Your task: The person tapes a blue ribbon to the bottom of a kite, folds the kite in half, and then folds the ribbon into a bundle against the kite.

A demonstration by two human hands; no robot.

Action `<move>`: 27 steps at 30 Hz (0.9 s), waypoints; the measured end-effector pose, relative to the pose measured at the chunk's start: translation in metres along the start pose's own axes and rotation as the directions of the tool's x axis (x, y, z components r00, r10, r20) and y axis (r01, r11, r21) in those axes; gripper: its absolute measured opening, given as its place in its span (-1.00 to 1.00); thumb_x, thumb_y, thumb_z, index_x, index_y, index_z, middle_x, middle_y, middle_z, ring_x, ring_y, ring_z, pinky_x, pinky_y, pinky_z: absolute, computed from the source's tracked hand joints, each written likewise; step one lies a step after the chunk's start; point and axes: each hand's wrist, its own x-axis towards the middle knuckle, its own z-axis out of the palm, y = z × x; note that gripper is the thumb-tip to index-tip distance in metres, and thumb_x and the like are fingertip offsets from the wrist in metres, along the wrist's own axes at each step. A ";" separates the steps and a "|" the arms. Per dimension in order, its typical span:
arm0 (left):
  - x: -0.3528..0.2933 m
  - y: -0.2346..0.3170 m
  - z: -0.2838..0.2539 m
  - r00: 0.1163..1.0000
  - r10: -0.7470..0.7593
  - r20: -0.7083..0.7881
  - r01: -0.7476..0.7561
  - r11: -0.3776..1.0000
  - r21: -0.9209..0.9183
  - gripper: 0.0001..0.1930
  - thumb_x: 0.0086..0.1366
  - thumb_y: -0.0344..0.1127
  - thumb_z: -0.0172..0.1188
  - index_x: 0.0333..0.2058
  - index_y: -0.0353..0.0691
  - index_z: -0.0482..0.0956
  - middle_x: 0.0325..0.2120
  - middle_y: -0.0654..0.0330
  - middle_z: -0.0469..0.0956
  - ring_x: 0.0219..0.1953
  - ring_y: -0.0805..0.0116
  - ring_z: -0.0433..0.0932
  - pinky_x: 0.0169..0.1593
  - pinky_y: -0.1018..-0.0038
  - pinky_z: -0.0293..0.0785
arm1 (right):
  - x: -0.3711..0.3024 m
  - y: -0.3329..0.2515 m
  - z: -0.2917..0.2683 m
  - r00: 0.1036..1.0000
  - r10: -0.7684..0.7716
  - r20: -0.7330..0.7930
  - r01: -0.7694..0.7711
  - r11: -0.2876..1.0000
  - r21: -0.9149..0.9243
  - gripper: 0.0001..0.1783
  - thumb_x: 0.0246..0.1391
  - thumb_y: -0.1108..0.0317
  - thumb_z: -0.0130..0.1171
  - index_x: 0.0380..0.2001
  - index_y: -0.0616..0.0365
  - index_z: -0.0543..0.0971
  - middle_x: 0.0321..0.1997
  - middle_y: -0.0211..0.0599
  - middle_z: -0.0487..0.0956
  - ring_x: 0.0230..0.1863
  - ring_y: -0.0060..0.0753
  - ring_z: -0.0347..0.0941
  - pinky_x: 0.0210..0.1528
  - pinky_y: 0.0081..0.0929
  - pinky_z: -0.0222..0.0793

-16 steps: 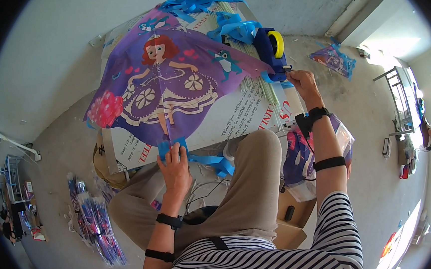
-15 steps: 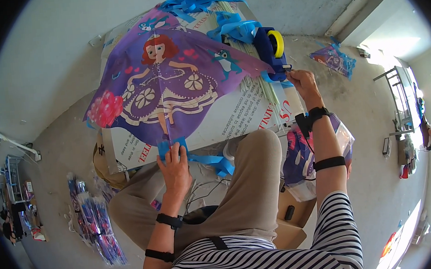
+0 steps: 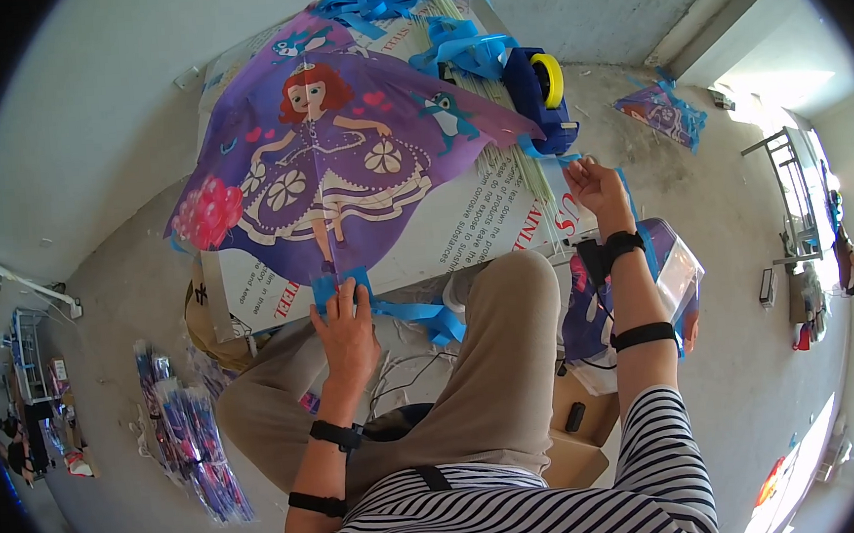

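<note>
A purple kite [image 3: 291, 231] printed with a red-haired princess lies spread on a white printed board [image 3: 464, 234]. At its lower tip my left hand [image 3: 348, 336] holds a blue ribbon [image 3: 356, 276] down against the kite, fingers bent and close together. The ribbon trails off the board's near edge. My right hand [image 3: 598, 190] is raised beside the board's right edge, just below a blue tape dispenser [image 3: 527, 111] with a yellow-cored roll [image 3: 552, 81]. Its fingers are curled together in a pinch; what they hold is too small to make out.
Thin pale sticks [image 3: 529, 170] and blue ribbon bundles [image 3: 471, 50] lie on the board's far right. Wrapped kites [image 3: 197, 451] rest on the floor at left. A plastic-wrapped package [image 3: 588, 305] and an open cardboard box [image 3: 583, 439] are at my right. Another kite [image 3: 662, 116] lies farther right.
My right hand has come away from the dispenser's cutting edge, slightly toward me, and turned. The dispenser has shifted slightly. My left hand stays on the ribbon.
</note>
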 end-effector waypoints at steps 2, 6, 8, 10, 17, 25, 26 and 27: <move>0.003 0.005 0.000 1.000 0.009 0.001 -0.009 1.000 -0.013 -0.41 0.15 -0.46 0.33 0.19 -0.25 0.45 0.29 0.14 0.25 0.28 0.07 0.28 0.31 -0.34 0.12 | -0.002 -0.002 -0.017 0.978 0.024 -0.210 0.009 0.988 0.155 -0.83 0.31 0.40 0.14 -0.16 0.31 0.56 -0.20 -0.10 0.63 -0.20 -0.18 0.63 0.14 -0.10 0.52; -0.006 -0.008 0.001 1.000 -0.004 -0.012 0.005 1.000 0.017 -0.41 0.15 -0.45 0.33 0.19 -0.25 0.45 0.29 0.15 0.25 0.27 0.08 0.28 0.31 -0.33 0.12 | -0.028 0.005 0.031 0.984 0.041 -0.176 -0.027 0.997 0.078 -0.77 0.25 0.30 0.26 -0.18 0.27 0.58 -0.28 -0.17 0.64 -0.33 -0.29 0.58 0.05 -0.24 0.53; -0.005 -0.006 0.001 1.000 -0.002 -0.018 0.002 1.000 0.025 -0.42 0.15 -0.45 0.33 0.19 -0.25 0.45 0.30 0.15 0.24 0.27 0.08 0.28 0.32 -0.33 0.12 | -0.033 0.002 0.050 0.986 -0.001 -0.165 -0.006 0.999 -0.047 -0.69 0.12 0.21 0.41 -0.27 0.23 0.60 -0.42 -0.25 0.61 -0.47 -0.39 0.51 -0.17 -0.37 0.53; -0.002 -0.002 0.003 1.000 0.002 -0.016 -0.002 1.000 0.011 -0.42 0.15 -0.44 0.33 0.19 -0.26 0.45 0.30 0.15 0.24 0.27 0.07 0.28 0.31 -0.32 0.12 | -0.026 -0.001 0.049 0.981 -0.060 -0.185 0.034 0.989 -0.141 -0.73 0.09 0.26 0.42 -0.33 0.23 0.61 -0.48 -0.28 0.59 -0.53 -0.44 0.47 -0.26 -0.39 0.51; -0.002 -0.003 0.001 1.000 -0.001 -0.003 0.001 1.000 0.009 -0.40 0.15 -0.44 0.33 0.20 -0.25 0.43 0.30 0.15 0.24 0.27 0.07 0.28 0.31 -0.31 0.12 | -0.017 -0.002 0.053 0.953 -0.219 -0.208 0.131 0.920 -0.368 -0.88 0.08 0.44 0.37 -0.40 0.22 0.61 -0.49 -0.31 0.58 -0.61 -0.55 0.34 -0.44 -0.38 0.37; -0.003 -0.006 0.000 1.000 -0.005 0.010 0.005 1.000 0.008 -0.38 0.14 -0.44 0.33 0.21 -0.23 0.41 0.31 0.15 0.23 0.29 0.07 0.27 0.33 -0.30 0.10 | -0.023 -0.004 0.061 0.950 -0.178 -0.258 0.072 0.925 -0.373 -0.89 0.05 0.43 0.32 -0.44 0.21 0.59 -0.54 -0.33 0.53 -0.64 -0.56 0.29 -0.49 -0.40 0.33; -0.002 -0.005 0.000 1.000 -0.002 0.010 0.002 1.000 0.006 -0.38 0.14 -0.44 0.33 0.21 -0.23 0.41 0.31 0.15 0.23 0.29 0.07 0.27 0.33 -0.30 0.10 | -0.020 -0.007 0.057 0.945 -0.196 -0.261 0.079 0.914 -0.397 -0.88 0.05 0.41 0.32 -0.45 0.20 0.58 -0.55 -0.34 0.52 -0.65 -0.56 0.27 -0.51 -0.39 0.31; -0.002 -0.004 0.000 1.000 0.000 0.007 0.000 1.000 0.006 -0.38 0.14 -0.43 0.33 0.21 -0.23 0.41 0.31 0.15 0.23 0.28 0.07 0.27 0.33 -0.30 0.10 | -0.015 -0.010 0.054 0.945 -0.197 -0.262 0.081 0.914 -0.397 -0.88 0.05 0.41 0.32 -0.45 0.20 0.58 -0.55 -0.34 0.52 -0.65 -0.56 0.27 -0.51 -0.39 0.31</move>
